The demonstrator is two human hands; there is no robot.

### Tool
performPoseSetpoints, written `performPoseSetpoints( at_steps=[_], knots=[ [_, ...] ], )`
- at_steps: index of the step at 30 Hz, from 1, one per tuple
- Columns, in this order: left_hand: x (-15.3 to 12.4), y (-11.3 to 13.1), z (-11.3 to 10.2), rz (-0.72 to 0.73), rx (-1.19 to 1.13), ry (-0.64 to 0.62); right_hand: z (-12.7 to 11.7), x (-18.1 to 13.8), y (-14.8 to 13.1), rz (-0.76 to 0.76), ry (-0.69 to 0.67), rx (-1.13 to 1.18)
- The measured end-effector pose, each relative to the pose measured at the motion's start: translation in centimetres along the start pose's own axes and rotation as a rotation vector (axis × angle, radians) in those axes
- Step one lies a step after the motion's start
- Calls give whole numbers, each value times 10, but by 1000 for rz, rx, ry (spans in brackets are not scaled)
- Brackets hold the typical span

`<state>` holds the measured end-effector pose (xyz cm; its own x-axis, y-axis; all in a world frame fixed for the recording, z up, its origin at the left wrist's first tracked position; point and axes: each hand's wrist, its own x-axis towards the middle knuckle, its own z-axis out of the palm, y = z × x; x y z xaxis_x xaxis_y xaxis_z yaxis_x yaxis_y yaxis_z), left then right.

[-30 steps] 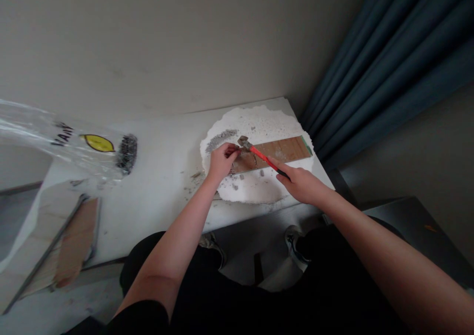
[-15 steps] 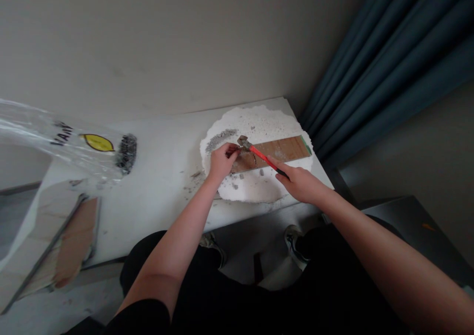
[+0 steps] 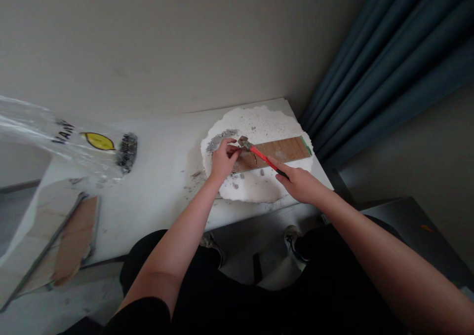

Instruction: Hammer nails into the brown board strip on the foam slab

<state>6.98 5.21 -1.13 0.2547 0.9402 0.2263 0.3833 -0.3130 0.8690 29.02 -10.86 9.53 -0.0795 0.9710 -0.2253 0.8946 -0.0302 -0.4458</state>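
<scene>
My right hand (image 3: 301,182) is wrapped round the red and black handle of a hammer (image 3: 263,157). The grey hammer head (image 3: 244,142) is over the left part of a brown wood-look board (image 3: 281,150), beside my left fingertips. My left hand (image 3: 223,161) is at the board's left end, thumb and fingers bent together with one finger raised; what they pinch, if anything, is too small to make out. A dark crack crosses the board near the hammer. Under it lies a white rough-edged slab (image 3: 255,189) strewn with grey crumbs (image 3: 222,137).
The slab rests on a white table (image 3: 159,177) against a wall. Clear plastic wrap (image 3: 98,141) with a yellow mark stands at left. Broken board pieces (image 3: 76,236) lie at the table's left front. A blue curtain (image 3: 388,54) hangs at right, above a dark surface (image 3: 414,236).
A finger of my left hand has lifted away from the thumb, and the hand has shifted slightly. The hammer and my right hand stay almost where they were.
</scene>
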Motion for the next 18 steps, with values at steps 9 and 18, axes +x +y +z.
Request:
performPoseSetpoints(
  at_steps=[9,18],
  knots=[
    [-2,4,0,3,3,18,-1,0,-1,17,-19,13],
    [-2,3,0,9,40,28,-1,0,-1,12,-9,6]
  ],
)
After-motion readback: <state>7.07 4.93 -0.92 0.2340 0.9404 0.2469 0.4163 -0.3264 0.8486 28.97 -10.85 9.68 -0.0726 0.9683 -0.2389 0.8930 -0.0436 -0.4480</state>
